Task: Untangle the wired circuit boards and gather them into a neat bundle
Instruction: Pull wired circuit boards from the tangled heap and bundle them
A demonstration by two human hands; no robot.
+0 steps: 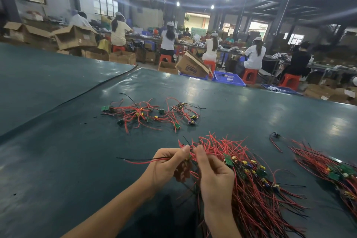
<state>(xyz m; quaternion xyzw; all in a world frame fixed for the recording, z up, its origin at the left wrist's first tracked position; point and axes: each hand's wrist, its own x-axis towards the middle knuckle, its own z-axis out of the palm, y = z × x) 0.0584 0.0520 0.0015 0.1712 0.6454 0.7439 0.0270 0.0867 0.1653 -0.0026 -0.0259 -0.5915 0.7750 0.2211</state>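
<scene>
In the head view, near the front of the dark green table (58,141), a single wired circuit board (189,157) is pinched between the thumb and fingers of the left hand (168,163), and its red and black leads (139,159) trail out to the left. The fingers of the right hand (214,177) are curled round the gathered bundle (255,185) of red-wired boards, which fans out to the right over the table. Farther back a tangled heap (150,114) lies unsorted, and a second bundle (332,174) is seen at the right, well apart. The risk is judged to lie in the pull. If the board is drawn away while its leads are caught among the bundle's wires, a solder joint could be torn, or the bundle dragged loose and splayed.
</scene>
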